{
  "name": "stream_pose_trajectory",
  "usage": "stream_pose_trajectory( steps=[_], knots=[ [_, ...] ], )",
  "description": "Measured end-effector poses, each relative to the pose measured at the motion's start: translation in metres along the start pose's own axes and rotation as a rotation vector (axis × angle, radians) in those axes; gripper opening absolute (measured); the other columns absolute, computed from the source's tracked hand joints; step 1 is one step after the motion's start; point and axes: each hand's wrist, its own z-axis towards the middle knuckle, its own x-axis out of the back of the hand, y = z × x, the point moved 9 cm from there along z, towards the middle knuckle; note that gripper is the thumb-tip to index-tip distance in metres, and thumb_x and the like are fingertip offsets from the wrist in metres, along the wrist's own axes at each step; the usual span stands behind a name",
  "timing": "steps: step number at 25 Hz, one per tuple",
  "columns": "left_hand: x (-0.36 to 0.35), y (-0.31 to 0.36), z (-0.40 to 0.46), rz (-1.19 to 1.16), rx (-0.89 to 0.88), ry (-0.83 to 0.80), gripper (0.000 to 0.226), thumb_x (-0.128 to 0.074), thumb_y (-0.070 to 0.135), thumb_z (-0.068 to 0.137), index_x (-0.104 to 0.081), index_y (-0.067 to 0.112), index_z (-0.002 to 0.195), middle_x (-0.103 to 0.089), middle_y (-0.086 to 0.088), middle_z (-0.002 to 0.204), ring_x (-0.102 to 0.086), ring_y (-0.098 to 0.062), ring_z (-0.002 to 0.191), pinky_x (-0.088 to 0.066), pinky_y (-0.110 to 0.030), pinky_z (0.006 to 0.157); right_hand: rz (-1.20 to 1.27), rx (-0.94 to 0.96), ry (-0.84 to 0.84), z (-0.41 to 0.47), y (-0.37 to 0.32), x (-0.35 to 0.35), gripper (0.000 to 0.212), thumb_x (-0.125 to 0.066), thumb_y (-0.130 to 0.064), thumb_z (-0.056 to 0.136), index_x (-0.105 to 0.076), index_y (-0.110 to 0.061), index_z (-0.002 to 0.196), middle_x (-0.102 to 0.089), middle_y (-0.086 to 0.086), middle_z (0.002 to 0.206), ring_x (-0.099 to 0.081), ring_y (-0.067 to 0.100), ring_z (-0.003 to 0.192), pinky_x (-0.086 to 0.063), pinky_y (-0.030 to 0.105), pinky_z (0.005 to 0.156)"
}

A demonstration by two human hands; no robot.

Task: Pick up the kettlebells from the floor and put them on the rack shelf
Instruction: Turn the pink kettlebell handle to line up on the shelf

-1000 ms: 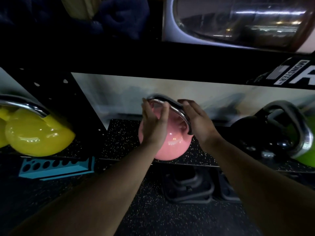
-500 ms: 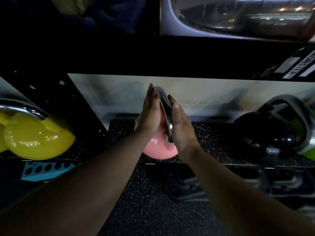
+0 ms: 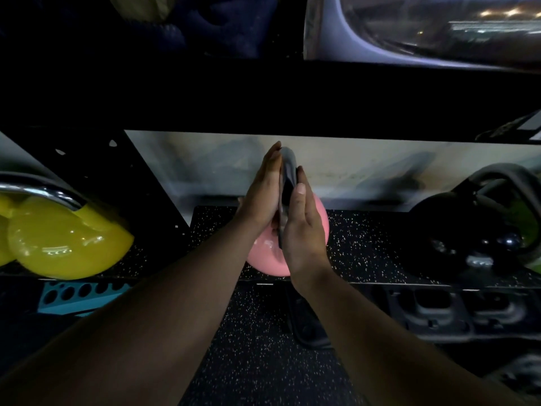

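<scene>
1. Setting: dim gym storage rack; black rack shelf (image 3: 366, 244) lined with speckled rubber matting, pale wall panel behind, dark beam overhead. Speckled black floor (image 3: 257, 347) below.
2. Pink kettlebell (image 3: 320, 224): sits on the shelf, at centre near the front edge. Its dark metal handle (image 3: 288, 177) stands upright, seen edge-on.
3. Left hand (image 3: 263, 194): flat, fingers straight and together, palm pressed against the left face of the handle.
4. Right hand (image 3: 301, 227): flat, fingers straight and together, palm pressed against the right face of the handle. Neither hand is curled around the handle; it is sandwiched between the two palms.
5. Yellow kettlebell (image 3: 64, 238): on the shelf far left, chrome handle, well apart from the pink one.
6. Black kettlebell (image 3: 468, 227): on the shelf far right, a green item partly hidden behind it.
7. Blue perforated block (image 3: 82, 297): below the shelf, left.
8. Dark moulded bases (image 3: 439, 315): on the floor under the shelf, right; details too dim to tell.
</scene>
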Motion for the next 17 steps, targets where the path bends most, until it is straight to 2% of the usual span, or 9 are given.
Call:
stream_pose_trajectory(
  steps=[2,6,9,12,13,14,15,16,17],
  knots=[
    [0.001,-0.003,0.002,0.004,-0.001,-0.005,0.051,-0.021,0.054,0.103,-0.028,0.040,0.152,-0.028,0.006,0.162,-0.028,-0.011,0.147,-0.021,-0.044,0.124,-0.004,-0.002,0.010,0.001,0.003,0.001,0.047,-0.026,-0.040,0.105,-0.029,-0.035,0.151,-0.043,-0.025,0.132,-0.047,-0.020,0.112,-0.037,-0.006,0.078],
    [0.002,-0.003,0.004,0.068,-0.023,-0.033,0.054,-0.020,0.058,0.101,-0.027,0.040,0.152,-0.029,0.004,0.162,-0.031,-0.013,0.146,-0.025,-0.040,0.121,-0.131,0.023,0.025,-0.001,0.001,0.001,0.047,-0.024,-0.045,0.104,-0.026,-0.041,0.151,-0.043,-0.030,0.125,-0.045,-0.023,0.105,-0.036,-0.001,0.087],
    [0.005,0.003,0.005,0.124,-0.023,-0.021,0.050,-0.020,0.050,0.105,-0.031,0.035,0.151,-0.035,0.003,0.159,-0.037,-0.009,0.138,-0.028,-0.032,0.116,-0.201,0.036,0.030,-0.003,-0.002,0.004,0.048,-0.022,-0.042,0.105,-0.023,-0.037,0.153,-0.042,-0.030,0.120,-0.046,-0.032,0.086,-0.032,-0.008,0.073],
    [0.007,0.009,0.001,0.242,-0.018,-0.023,0.048,-0.019,0.046,0.106,-0.030,0.035,0.152,-0.038,0.000,0.157,-0.041,-0.013,0.137,-0.028,-0.025,0.107,-0.233,0.034,-0.009,-0.004,-0.005,0.004,0.049,-0.020,-0.042,0.104,-0.021,-0.037,0.153,-0.042,-0.023,0.125,-0.044,-0.038,0.075,-0.037,-0.006,0.066],
    [0.007,0.011,0.001,0.264,-0.003,-0.040,0.049,-0.018,0.047,0.106,-0.029,0.036,0.152,-0.037,-0.001,0.158,-0.040,-0.017,0.140,-0.028,-0.025,0.107,-0.236,0.025,-0.021,-0.003,-0.004,0.004,0.050,-0.020,-0.043,0.104,-0.020,-0.038,0.153,-0.043,-0.020,0.129,-0.048,-0.034,0.083,-0.038,-0.004,0.069],
    [0.005,0.014,0.000,0.283,0.018,-0.054,0.049,-0.018,0.047,0.106,-0.027,0.036,0.153,-0.035,-0.002,0.160,-0.038,-0.019,0.142,-0.027,-0.026,0.108,-0.249,0.020,-0.035,-0.004,-0.005,0.005,0.050,-0.019,-0.044,0.104,-0.018,-0.038,0.154,-0.044,-0.016,0.137,-0.050,-0.027,0.102,-0.036,-0.003,0.078],
    [0.006,0.017,0.000,0.309,0.045,-0.057,0.050,-0.018,0.048,0.106,-0.026,0.035,0.154,-0.033,-0.002,0.161,-0.035,-0.020,0.145,-0.025,-0.028,0.111,-0.280,0.018,-0.055,-0.003,-0.007,0.006,0.051,-0.019,-0.044,0.104,-0.017,-0.038,0.154,-0.042,-0.011,0.147,-0.048,-0.011,0.123,-0.033,0.002,0.090],
    [0.009,0.020,-0.003,0.353,0.070,-0.053,0.052,-0.018,0.049,0.105,-0.026,0.034,0.154,-0.031,-0.001,0.162,-0.032,-0.020,0.147,-0.022,-0.028,0.114,-0.306,0.004,-0.089,-0.004,-0.009,0.006,0.051,-0.020,-0.045,0.104,-0.016,-0.038,0.154,-0.039,-0.005,0.154,-0.041,0.006,0.136,-0.030,0.010,0.098],
    [0.015,0.022,-0.008,0.415,0.085,-0.046,0.054,-0.019,0.051,0.105,-0.028,0.032,0.154,-0.032,-0.001,0.162,-0.031,-0.020,0.148,-0.021,-0.028,0.114,-0.322,-0.029,-0.125,-0.003,-0.009,0.010,0.050,-0.022,-0.044,0.104,-0.017,-0.038,0.154,-0.039,0.000,0.155,-0.040,0.016,0.138,-0.031,0.019,0.102]
  ],
)
